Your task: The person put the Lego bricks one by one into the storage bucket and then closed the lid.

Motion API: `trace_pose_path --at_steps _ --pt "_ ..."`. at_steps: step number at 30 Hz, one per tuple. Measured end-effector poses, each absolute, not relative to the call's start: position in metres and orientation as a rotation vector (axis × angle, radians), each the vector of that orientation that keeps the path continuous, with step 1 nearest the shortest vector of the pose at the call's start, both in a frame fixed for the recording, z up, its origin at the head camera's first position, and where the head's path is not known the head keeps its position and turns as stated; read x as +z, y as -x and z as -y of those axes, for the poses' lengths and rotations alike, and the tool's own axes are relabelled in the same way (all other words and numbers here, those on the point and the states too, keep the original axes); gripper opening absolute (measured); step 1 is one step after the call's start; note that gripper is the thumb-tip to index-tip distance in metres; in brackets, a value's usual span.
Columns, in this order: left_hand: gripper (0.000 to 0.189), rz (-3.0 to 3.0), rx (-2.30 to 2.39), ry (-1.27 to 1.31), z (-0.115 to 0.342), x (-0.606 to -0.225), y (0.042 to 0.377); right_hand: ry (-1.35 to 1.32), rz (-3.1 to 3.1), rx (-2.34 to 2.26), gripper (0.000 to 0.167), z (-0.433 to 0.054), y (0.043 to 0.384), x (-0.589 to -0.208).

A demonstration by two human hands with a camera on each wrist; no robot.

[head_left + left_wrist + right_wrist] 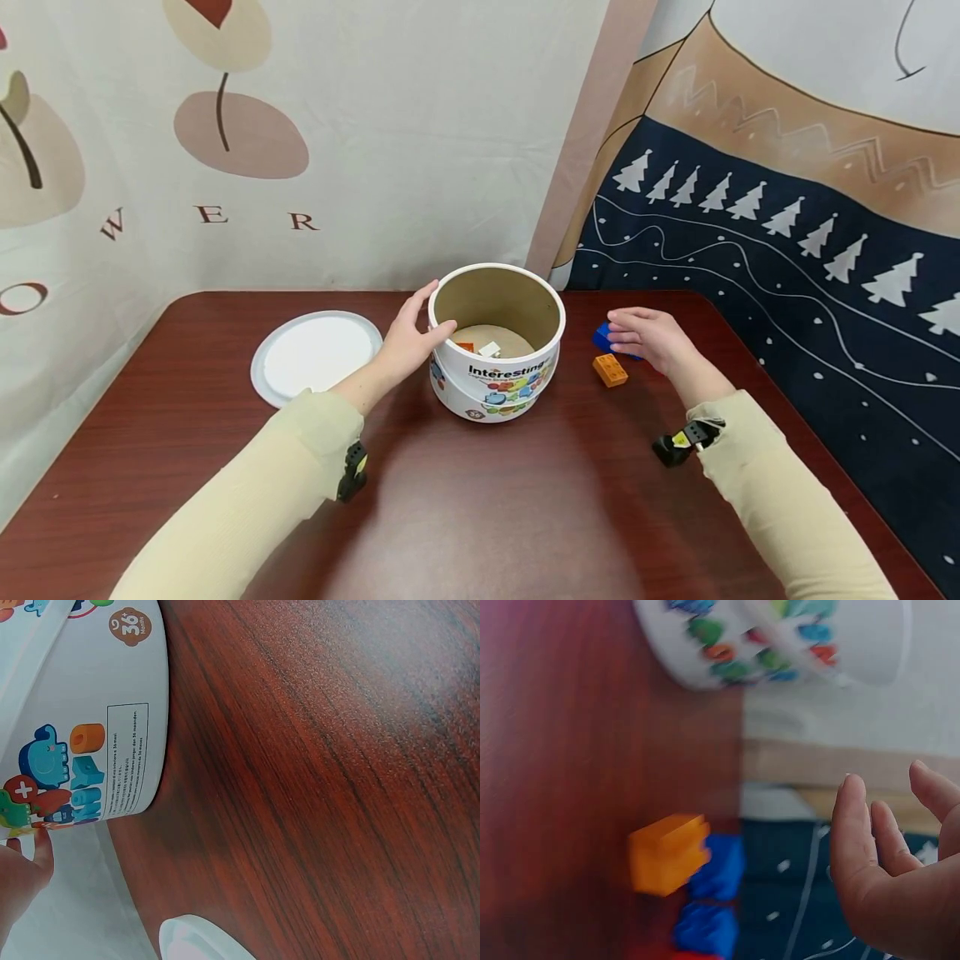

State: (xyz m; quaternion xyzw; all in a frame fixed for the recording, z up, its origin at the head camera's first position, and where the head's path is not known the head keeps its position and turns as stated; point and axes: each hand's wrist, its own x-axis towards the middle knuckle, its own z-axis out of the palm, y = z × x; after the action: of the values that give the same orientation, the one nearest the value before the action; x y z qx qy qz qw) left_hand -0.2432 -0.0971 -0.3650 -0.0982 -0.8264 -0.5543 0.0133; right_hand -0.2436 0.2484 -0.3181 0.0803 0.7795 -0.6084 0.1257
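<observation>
A white toy bucket (495, 392) printed "Interesting" stands on the table, with a white block (490, 350) and an orange-red piece (466, 347) inside. My left hand (406, 337) holds its left side, thumb over the rim and fingers along the outer wall. To the right, my right hand (651, 336) hovers with fingers extended and nothing in its grasp. Below and beside that hand lie an orange building block (610, 371) and blue blocks (717, 866), partly hidden by the hand in the head view. A bit of red (697, 955) shows beside the blue ones in the right wrist view.
A round white lid (318, 354) lies on the dark red-brown table (495, 517), left of the bucket. Behind the table hangs a pale printed cloth (420, 167), and a navy cloth with white trees (750, 275) runs along the right edge.
</observation>
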Motion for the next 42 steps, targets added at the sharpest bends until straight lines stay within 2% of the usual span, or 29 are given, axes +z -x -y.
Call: trace_pose_path --at_steps 8,14,34,42 --pt "0.070 2.584 -1.746 0.303 0.096 -0.365 0.244 -0.392 -2.337 -1.637 0.063 -0.273 0.242 -0.363" --pt "0.070 2.583 -1.738 0.306 0.096 -0.363 0.244 -0.477 -2.375 -1.522 0.066 -0.281 0.242 -0.380" --pt "0.070 2.573 -1.752 0.303 0.095 -0.363 0.243 -0.540 -2.440 -1.349 0.058 -0.270 0.243 -0.399" --pt "0.070 2.575 -1.751 0.291 0.097 -0.364 0.244 -0.501 -2.381 -1.455 0.055 -0.272 0.244 -0.395"
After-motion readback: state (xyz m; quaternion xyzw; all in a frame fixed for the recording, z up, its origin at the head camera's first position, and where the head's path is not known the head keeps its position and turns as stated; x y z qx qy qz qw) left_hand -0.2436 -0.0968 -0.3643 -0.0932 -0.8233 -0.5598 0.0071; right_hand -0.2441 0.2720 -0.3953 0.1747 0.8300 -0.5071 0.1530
